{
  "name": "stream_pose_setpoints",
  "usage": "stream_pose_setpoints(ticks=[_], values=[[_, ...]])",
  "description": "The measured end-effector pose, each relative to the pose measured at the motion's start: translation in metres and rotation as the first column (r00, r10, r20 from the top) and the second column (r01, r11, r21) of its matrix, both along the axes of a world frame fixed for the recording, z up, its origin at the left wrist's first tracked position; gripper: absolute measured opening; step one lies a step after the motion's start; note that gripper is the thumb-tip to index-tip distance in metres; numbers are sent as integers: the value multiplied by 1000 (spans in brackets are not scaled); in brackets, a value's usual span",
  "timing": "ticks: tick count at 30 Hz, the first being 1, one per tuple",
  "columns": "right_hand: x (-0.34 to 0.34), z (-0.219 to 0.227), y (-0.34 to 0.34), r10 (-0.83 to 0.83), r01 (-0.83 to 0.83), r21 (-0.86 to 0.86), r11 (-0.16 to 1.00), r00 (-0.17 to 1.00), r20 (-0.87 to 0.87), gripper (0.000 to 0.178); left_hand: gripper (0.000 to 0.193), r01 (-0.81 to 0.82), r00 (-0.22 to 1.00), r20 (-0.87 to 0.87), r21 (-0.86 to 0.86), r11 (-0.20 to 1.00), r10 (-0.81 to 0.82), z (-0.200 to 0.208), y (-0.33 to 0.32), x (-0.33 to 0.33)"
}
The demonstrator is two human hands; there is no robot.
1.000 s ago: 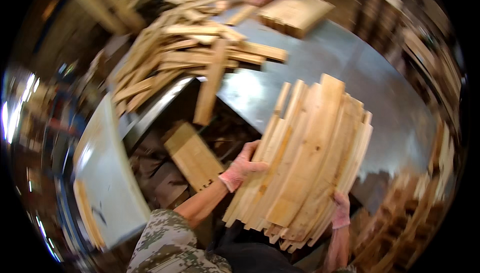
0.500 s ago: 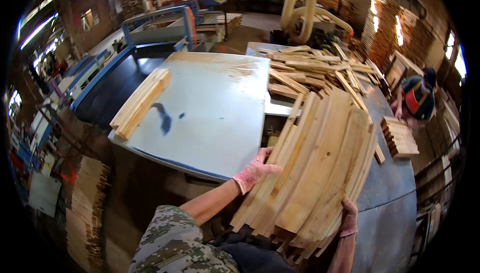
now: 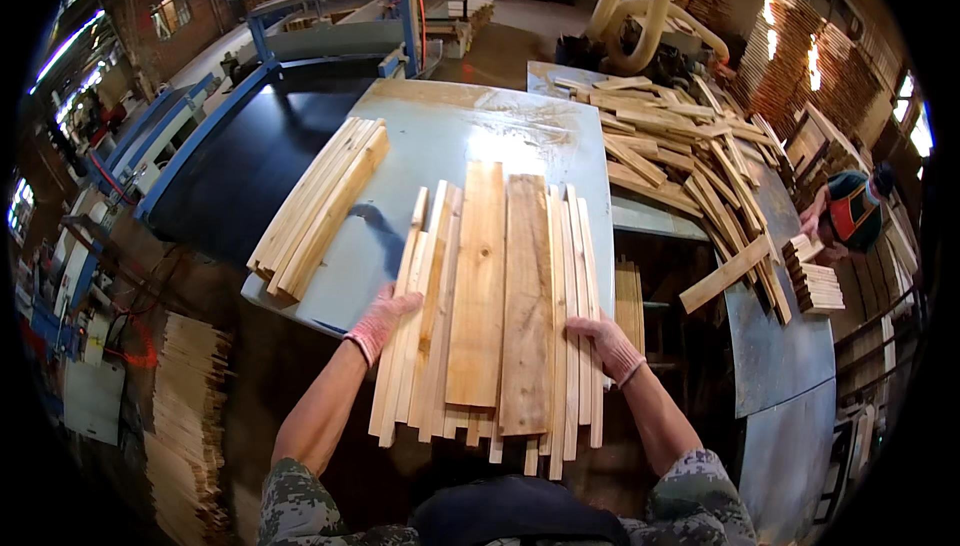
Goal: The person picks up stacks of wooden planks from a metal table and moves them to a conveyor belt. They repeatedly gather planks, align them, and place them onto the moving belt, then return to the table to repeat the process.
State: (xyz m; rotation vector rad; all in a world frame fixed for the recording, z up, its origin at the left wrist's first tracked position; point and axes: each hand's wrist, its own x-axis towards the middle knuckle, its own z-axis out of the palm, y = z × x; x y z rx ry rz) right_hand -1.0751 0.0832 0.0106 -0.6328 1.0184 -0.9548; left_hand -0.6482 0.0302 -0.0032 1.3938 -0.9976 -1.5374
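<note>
Between my two gloved hands is a wide bundle of wooden boards [image 3: 478, 286], several lengths side by side with uneven ends. My left hand [image 3: 382, 322] grips its left side and my right hand [image 3: 606, 344] presses on its right side, thumbs on top; the fingers beneath are partly hidden. The bundle's far part is over a pale, smooth tabletop [image 3: 440, 126], and its near ends stick out past the edge towards my body. A smaller stack of boards [image 3: 320, 208] lies along the left side of that tabletop.
Left of the tabletop is a blue-framed machine with a black belt [image 3: 250, 156]. A jumbled heap of boards [image 3: 690, 146] covers the far part of the metal bench [image 3: 785, 356] at right. Another person [image 3: 850, 211] handles short blocks there. A tall plank stack [image 3: 188, 426] stands lower left.
The bundle has swung left, from beside the right bench to the pale tabletop, and now points straight ahead. Both hands moved with it. One board now lies crosswise at the heap's near edge.
</note>
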Motion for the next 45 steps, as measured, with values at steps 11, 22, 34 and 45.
stream_pose_setpoints(ticks=[11,22,34,45], values=[[69,-22,-190,-170,167,51,985,983,66,58,96,15,870,490,84,996,-54,16,-196,59],[77,45,-221,187,-222,130,966,260,-947,104,117,229,191,943,228,946,-274,124,-227,-29],[174,74,-200,-156,-436,-162,885,50,-987,101,137,213,180,918,314,925,-353,148,-229,-82],[181,63,-219,-169,162,-230,960,986,-9,93,115,332,447,851,129,934,-276,133,-227,-47]])
